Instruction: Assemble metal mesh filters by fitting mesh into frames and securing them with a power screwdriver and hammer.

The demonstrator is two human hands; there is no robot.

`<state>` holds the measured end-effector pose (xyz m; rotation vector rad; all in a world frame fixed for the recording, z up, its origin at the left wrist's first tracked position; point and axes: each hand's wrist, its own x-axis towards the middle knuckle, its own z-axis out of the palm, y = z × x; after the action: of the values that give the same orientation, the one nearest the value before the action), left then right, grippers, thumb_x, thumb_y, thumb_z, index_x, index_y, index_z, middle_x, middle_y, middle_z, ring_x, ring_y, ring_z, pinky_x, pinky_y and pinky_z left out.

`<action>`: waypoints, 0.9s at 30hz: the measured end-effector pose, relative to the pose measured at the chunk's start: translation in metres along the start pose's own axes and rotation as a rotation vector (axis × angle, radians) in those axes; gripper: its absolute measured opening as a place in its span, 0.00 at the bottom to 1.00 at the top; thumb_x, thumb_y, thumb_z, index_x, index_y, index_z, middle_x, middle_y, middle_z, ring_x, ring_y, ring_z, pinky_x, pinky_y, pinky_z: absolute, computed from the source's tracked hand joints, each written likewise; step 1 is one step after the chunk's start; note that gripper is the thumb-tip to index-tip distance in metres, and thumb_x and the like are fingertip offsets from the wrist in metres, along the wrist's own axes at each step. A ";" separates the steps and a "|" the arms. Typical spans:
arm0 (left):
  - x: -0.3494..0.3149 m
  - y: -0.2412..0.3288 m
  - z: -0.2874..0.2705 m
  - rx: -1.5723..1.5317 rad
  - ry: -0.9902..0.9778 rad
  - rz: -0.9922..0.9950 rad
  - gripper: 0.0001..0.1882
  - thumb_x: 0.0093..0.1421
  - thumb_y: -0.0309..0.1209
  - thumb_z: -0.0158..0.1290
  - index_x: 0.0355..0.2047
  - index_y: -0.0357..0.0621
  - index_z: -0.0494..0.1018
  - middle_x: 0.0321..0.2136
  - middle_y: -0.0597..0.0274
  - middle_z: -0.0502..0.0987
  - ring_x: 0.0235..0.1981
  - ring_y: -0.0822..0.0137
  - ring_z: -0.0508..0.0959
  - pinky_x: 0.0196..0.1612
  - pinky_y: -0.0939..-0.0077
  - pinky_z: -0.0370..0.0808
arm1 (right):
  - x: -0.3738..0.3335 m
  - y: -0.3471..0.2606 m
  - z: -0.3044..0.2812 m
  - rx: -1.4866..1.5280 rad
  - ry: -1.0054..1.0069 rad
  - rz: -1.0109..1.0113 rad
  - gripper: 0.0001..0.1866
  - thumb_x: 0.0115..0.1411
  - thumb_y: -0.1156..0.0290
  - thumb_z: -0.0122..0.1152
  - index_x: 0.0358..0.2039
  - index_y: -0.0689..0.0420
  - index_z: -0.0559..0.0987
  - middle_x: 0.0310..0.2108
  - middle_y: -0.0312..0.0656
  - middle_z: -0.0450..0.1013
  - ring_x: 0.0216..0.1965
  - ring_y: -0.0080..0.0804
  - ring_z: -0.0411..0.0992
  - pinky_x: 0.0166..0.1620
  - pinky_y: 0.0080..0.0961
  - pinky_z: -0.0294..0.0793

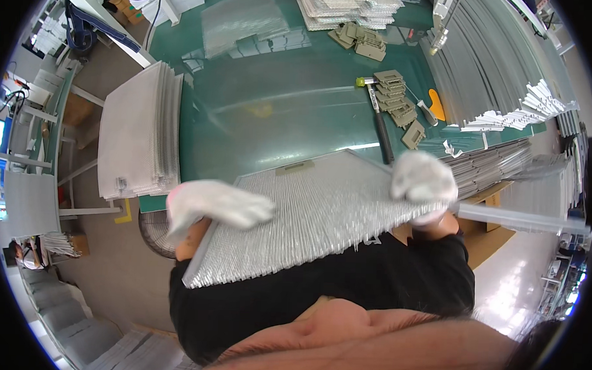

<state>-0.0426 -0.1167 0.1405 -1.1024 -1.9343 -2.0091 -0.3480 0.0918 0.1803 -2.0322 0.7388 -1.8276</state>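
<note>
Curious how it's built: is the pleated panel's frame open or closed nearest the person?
Open: the pleated panel shows bare, jagged pleats there; grey frame borders its left side.

No lettering can be read. On the flat green tabletop, small illegible marks are seen on the black-handled metal hammer; at the tabletop's near side, a pale illegible mark is borne by the black short-sleeved cloth shirt.

Beyond the obstructing pleated panel, free tabletop runs from white stack to hammer.
</note>
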 end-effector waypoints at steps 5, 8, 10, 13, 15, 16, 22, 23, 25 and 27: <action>0.028 0.025 0.027 0.961 0.957 0.265 0.16 0.62 0.37 0.57 0.38 0.35 0.71 0.31 0.51 0.76 0.30 0.61 0.76 0.31 0.65 0.73 | 0.046 0.038 -0.005 -0.207 0.232 0.253 0.05 0.57 0.80 0.54 0.25 0.65 0.77 0.26 0.44 0.76 0.28 0.34 0.75 0.35 0.31 0.75; 0.039 0.018 0.020 1.141 1.250 0.309 0.12 0.64 0.37 0.56 0.35 0.40 0.70 0.23 0.61 0.72 0.23 0.67 0.70 0.27 0.70 0.68 | 0.051 0.041 -0.001 -0.210 0.282 0.324 0.07 0.57 0.84 0.50 0.29 0.65 0.78 0.29 0.46 0.76 0.30 0.34 0.75 0.38 0.31 0.75; 0.045 0.019 0.021 1.091 1.199 0.337 0.11 0.62 0.34 0.56 0.31 0.38 0.70 0.19 0.60 0.71 0.20 0.67 0.70 0.25 0.71 0.68 | 0.034 0.055 -0.004 0.003 0.244 0.077 0.08 0.58 0.83 0.49 0.32 0.65 0.78 0.29 0.47 0.76 0.30 0.36 0.75 0.37 0.31 0.75; 0.037 0.018 0.032 0.970 0.946 0.363 0.14 0.62 0.35 0.56 0.26 0.37 0.71 0.15 0.59 0.70 0.17 0.66 0.72 0.23 0.70 0.71 | 0.025 0.045 -0.008 0.021 0.100 0.065 0.07 0.63 0.71 0.57 0.33 0.60 0.79 0.27 0.44 0.77 0.28 0.36 0.75 0.34 0.30 0.74; 0.019 0.017 0.016 0.736 0.524 0.317 0.14 0.64 0.37 0.53 0.27 0.38 0.71 0.21 0.54 0.73 0.20 0.62 0.74 0.25 0.69 0.73 | 0.016 0.031 -0.002 -0.027 0.095 -0.007 0.09 0.63 0.65 0.60 0.34 0.57 0.80 0.27 0.42 0.78 0.27 0.35 0.76 0.32 0.30 0.75; 0.009 0.011 0.000 0.583 0.257 0.264 0.15 0.65 0.38 0.51 0.28 0.39 0.71 0.25 0.51 0.74 0.23 0.59 0.76 0.26 0.69 0.73 | 0.005 0.023 -0.004 0.013 0.073 -0.003 0.10 0.63 0.62 0.61 0.35 0.56 0.79 0.27 0.41 0.78 0.27 0.35 0.77 0.31 0.31 0.75; -0.044 -0.045 0.041 0.885 0.450 -0.659 0.21 0.56 0.31 0.53 0.50 0.41 0.72 0.48 0.52 0.75 0.52 0.49 0.73 0.56 0.60 0.70 | -0.026 -0.007 -0.010 -0.041 -0.267 0.036 0.11 0.53 0.65 0.60 0.23 0.59 0.76 0.33 0.43 0.78 0.32 0.38 0.75 0.35 0.34 0.75; -0.055 -0.057 0.035 0.908 0.410 -0.718 0.22 0.55 0.30 0.53 0.51 0.42 0.71 0.50 0.53 0.74 0.54 0.50 0.72 0.59 0.61 0.67 | -0.031 -0.011 -0.010 -0.040 -0.264 0.043 0.11 0.53 0.65 0.60 0.23 0.59 0.76 0.33 0.43 0.78 0.32 0.38 0.75 0.35 0.34 0.75; -0.052 -0.060 0.025 0.973 0.366 -0.720 0.22 0.54 0.28 0.53 0.51 0.44 0.71 0.48 0.53 0.74 0.52 0.50 0.72 0.57 0.60 0.67 | -0.042 -0.012 -0.010 -0.106 -0.250 0.061 0.10 0.45 0.64 0.60 0.20 0.59 0.76 0.33 0.42 0.79 0.32 0.38 0.75 0.36 0.35 0.75; -0.056 -0.057 0.025 1.009 0.347 -0.818 0.21 0.53 0.29 0.53 0.50 0.43 0.72 0.47 0.54 0.74 0.49 0.51 0.72 0.55 0.61 0.68 | -0.043 -0.014 -0.013 -0.086 -0.277 0.076 0.10 0.44 0.65 0.60 0.20 0.58 0.76 0.33 0.42 0.79 0.32 0.38 0.75 0.36 0.35 0.75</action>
<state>-0.0248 -0.1055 0.0597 0.2930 -2.8251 -0.9225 -0.3604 0.1291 0.1541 -2.2189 0.8116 -1.4558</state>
